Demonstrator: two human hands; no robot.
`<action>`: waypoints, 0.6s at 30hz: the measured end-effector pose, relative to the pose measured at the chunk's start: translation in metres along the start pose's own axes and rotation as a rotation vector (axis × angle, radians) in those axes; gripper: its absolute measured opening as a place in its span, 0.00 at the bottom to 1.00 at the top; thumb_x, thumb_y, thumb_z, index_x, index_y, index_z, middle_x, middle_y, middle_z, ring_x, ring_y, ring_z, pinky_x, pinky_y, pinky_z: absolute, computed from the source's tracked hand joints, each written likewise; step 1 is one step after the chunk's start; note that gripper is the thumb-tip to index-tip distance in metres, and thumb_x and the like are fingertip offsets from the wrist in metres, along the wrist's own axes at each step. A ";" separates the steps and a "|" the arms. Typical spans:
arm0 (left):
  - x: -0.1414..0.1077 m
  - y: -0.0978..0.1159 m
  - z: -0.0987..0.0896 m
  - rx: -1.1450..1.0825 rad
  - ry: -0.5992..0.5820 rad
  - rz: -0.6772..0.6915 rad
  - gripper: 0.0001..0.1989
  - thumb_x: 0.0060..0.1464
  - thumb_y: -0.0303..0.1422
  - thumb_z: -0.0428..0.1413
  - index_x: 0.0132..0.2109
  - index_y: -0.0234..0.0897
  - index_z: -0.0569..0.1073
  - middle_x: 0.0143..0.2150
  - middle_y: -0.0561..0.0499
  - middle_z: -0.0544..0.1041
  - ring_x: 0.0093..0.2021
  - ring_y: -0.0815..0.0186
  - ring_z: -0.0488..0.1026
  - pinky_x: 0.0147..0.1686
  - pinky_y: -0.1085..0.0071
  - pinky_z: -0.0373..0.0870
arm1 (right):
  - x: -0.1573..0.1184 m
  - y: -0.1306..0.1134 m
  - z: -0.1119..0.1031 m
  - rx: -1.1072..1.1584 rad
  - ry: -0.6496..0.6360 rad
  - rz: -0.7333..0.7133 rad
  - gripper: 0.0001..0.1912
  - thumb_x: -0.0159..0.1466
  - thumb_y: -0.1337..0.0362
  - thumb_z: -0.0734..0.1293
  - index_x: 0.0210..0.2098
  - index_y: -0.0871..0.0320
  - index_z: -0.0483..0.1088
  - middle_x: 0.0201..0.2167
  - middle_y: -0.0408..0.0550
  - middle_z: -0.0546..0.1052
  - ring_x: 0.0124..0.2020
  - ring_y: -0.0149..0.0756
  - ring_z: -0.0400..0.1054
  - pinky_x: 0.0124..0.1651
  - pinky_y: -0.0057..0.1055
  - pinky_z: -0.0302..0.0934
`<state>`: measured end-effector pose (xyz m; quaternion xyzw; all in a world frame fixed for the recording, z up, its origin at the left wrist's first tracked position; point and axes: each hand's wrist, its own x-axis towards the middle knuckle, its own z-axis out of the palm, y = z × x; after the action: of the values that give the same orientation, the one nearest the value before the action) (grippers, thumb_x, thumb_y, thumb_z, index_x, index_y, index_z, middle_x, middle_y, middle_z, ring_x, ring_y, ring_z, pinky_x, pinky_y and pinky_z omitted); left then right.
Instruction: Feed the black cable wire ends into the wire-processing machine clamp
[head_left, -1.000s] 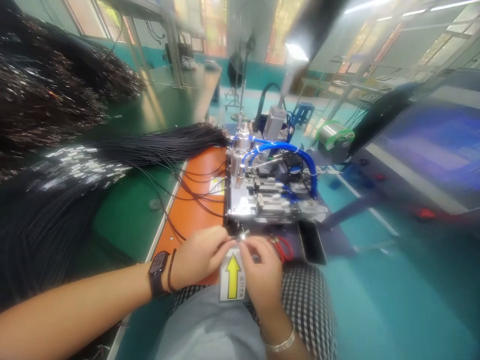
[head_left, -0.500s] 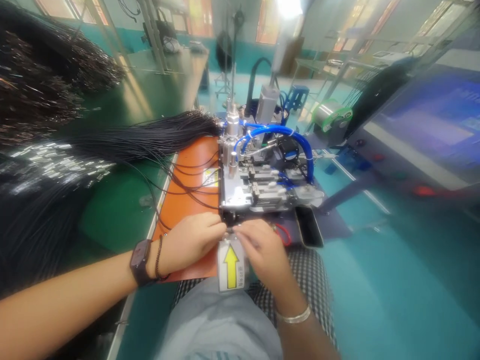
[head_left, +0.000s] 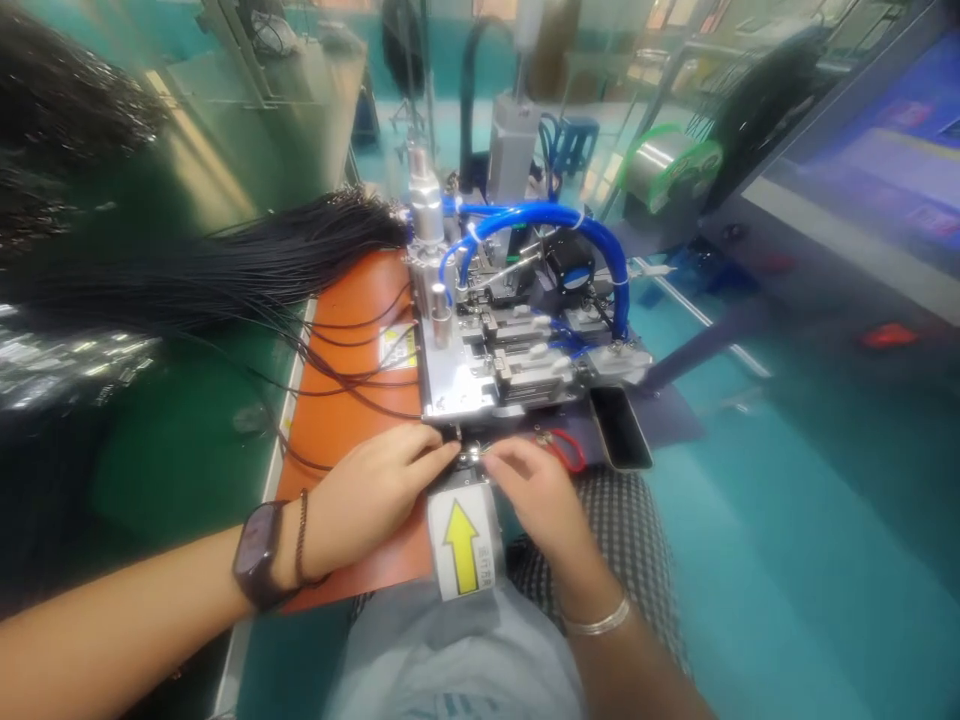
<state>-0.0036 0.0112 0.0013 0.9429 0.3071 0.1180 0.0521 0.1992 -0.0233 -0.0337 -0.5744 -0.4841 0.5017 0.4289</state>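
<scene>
My left hand (head_left: 386,470) is closed at the front of the machine (head_left: 517,345), palm down, thumb and forefinger together beside a small metal fixture (head_left: 471,455). A thin black cable (head_left: 304,462) runs in under this hand from the left; its end is hidden. On the fixture's other side my right hand (head_left: 536,490) has thumb and forefinger pinched together close to the metal. Whatever lies between those fingertips is too small to make out. Just below the fixture sits a white label (head_left: 463,545) with a yellow arrow.
Black cables (head_left: 300,250) lie in a thick bundle across the orange board (head_left: 337,370). A phone (head_left: 621,428) and a red-handled tool (head_left: 571,450) rest at the right. Blue hoses (head_left: 555,212) arch over the machine, near a green-rimmed wire spool (head_left: 671,165).
My hands have drawn slightly apart, baring the metal fixture between them. The camera view has shifted, with the machine now further left and higher in the picture.
</scene>
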 end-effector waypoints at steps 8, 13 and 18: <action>0.000 0.000 0.007 0.093 -0.034 0.028 0.19 0.60 0.25 0.43 0.56 0.41 0.66 0.43 0.44 0.68 0.38 0.63 0.67 0.34 0.68 0.66 | 0.005 0.011 0.004 0.052 -0.034 0.088 0.07 0.59 0.63 0.64 0.26 0.58 0.69 0.23 0.40 0.68 0.27 0.31 0.62 0.29 0.26 0.57; 0.000 0.003 0.004 0.158 -0.052 0.015 0.18 0.59 0.25 0.44 0.54 0.42 0.67 0.40 0.45 0.67 0.36 0.63 0.65 0.32 0.69 0.63 | 0.008 0.007 0.004 0.026 -0.037 0.084 0.06 0.57 0.64 0.64 0.24 0.58 0.67 0.22 0.39 0.68 0.26 0.30 0.61 0.28 0.26 0.55; 0.000 0.002 0.003 0.236 -0.073 0.036 0.19 0.58 0.26 0.45 0.55 0.44 0.65 0.37 0.47 0.65 0.33 0.64 0.63 0.30 0.69 0.61 | 0.013 0.003 0.001 0.007 -0.073 0.079 0.05 0.55 0.65 0.63 0.23 0.58 0.67 0.22 0.39 0.68 0.27 0.31 0.61 0.30 0.26 0.56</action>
<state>-0.0016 0.0091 -0.0017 0.9515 0.2996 0.0475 -0.0504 0.1992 -0.0109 -0.0386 -0.5728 -0.4745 0.5407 0.3930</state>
